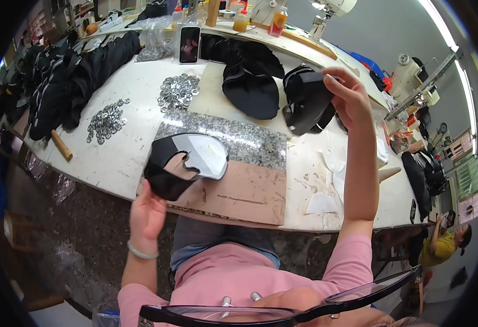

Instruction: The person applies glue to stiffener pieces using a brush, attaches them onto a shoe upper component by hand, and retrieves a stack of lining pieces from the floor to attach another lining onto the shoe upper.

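A black-and-white shoe upper [203,155] with a cut-out in its middle lies over a brown board [239,191] and a speckled stone slab [239,136]. My left hand [148,212] pinches its near black edge at the left, with some fingers hidden. Further off to the right, my raised right hand [351,98] has curled fingers at the upper edge of a glossy black shoe upper [304,103], which stands tilted. Part of that grip is hidden. Left of it lie more black pieces [250,87], heaped together.
Two piles of small metal rings [107,121] [179,91] sit on the white table. A phone [190,44] stands behind them. A wooden handle [62,145] lies near the left edge, beside stacked black pieces [59,82]. Pale scraps [321,204] lie right; bottles [277,22] stand behind.
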The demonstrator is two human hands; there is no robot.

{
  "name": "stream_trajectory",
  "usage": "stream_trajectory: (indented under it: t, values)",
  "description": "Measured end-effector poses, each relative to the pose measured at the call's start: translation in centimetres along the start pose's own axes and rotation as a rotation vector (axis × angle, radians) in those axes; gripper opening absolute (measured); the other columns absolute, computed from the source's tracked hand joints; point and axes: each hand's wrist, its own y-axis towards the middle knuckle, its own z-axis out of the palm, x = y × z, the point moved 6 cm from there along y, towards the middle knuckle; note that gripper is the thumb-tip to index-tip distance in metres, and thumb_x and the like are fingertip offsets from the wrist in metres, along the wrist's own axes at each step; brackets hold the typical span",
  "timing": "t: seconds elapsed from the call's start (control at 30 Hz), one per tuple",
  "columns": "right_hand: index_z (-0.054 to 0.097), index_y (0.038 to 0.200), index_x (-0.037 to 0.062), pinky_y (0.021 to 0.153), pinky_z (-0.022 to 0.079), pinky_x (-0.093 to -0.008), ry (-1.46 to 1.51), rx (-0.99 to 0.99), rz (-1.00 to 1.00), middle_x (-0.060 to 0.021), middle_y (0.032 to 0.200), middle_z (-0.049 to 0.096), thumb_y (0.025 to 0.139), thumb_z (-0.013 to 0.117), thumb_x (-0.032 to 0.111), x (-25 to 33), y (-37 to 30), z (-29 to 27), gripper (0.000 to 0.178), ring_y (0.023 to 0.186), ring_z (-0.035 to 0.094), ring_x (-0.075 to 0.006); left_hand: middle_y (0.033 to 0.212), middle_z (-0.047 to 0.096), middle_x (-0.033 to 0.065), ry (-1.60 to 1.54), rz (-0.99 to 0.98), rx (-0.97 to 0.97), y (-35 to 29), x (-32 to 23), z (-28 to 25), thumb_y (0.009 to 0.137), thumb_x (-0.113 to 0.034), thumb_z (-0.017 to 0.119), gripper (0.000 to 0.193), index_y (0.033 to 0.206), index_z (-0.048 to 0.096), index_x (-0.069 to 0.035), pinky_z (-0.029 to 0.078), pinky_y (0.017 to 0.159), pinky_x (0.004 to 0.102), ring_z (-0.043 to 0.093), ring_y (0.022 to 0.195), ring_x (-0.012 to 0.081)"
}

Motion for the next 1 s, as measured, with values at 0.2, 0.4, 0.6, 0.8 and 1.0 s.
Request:
stream_trajectory:
  t: [0.2, 0.4, 0.6, 0.8, 1.0]
  values:
    - [0.069, 0.093, 0.0018, 0.072, 0.047, -0.0253, -0.761, 0.171, -0.127, -0.0075, 0.084, 0.064, 0.084, 0.067, 0.012, -4.2, -1.3, 6.6, 0.014, 0.078, 0.060, -0.0145, 0.129, 0.054, 0.0134, -0.083, -0.081, 0.112, -1.0, 6.3, 7.0, 0.099, -0.037, 0.041, 0.048, 0.132, 0.045, -0.003, 0.039, 0.102, 0.0450, 0.049, 0.121, 0.0274]
    - [0.065, 0.092, -0.0007, 0.070, 0.043, -0.0379, -0.712, 0.241, -0.167, -0.0132, 0.075, 0.052, 0.093, 0.048, 0.033, -7.8, -8.6, 10.0, 0.037, 0.075, 0.054, -0.0282, 0.096, 0.064, 0.0010, 0.166, -0.235, 0.199, -1.4, 10.8, 11.1, 0.099, -0.031, 0.044, 0.033, 0.116, 0.054, -0.005, 0.050, 0.080, 0.0299, 0.063, 0.086, 0.0141]
    - [0.059, 0.103, -0.0040, 0.088, 0.040, -0.0272, -0.274, -0.004, -0.035, -0.0067, 0.104, 0.056, 0.075, 0.074, 0.006, -8.4, -13.2, 8.8, 0.033, 0.098, 0.052, -0.0141, 0.103, 0.058, -0.0006, 0.559, -0.224, 0.318, 0.2, 13.8, 13.0, 0.095, -0.028, 0.056, 0.032, 0.109, 0.060, 0.001, 0.045, 0.081, 0.0204, 0.054, 0.094, 0.0062]
    - [0.050, 0.120, -0.0073, 0.096, 0.040, -0.0314, 0.320, -0.227, 0.106, -0.0138, 0.117, 0.059, 0.084, 0.064, 0.008, -10.8, -16.6, 4.5, 0.042, 0.109, 0.055, -0.0177, 0.112, 0.058, 0.0035, 0.349, -0.298, 0.240, 0.6, 15.5, 13.3, 0.093, -0.009, 0.057, 0.019, 0.110, 0.057, 0.000, 0.045, 0.085, 0.0218, 0.055, 0.100, 0.0090]
    - [0.046, 0.123, -0.0091, 0.101, 0.038, -0.0372, 0.384, -0.196, 0.104, -0.0177, 0.121, 0.056, 0.086, 0.062, 0.014, -12.2, -18.1, 3.6, 0.046, 0.114, 0.054, -0.0238, 0.121, 0.055, 0.0079, 1.053, 0.070, 0.503, 1.8, 14.9, 14.1, 0.093, -0.001, 0.053, 0.021, 0.113, 0.060, -0.001, 0.050, 0.086, 0.0257, 0.057, 0.105, 0.0124]
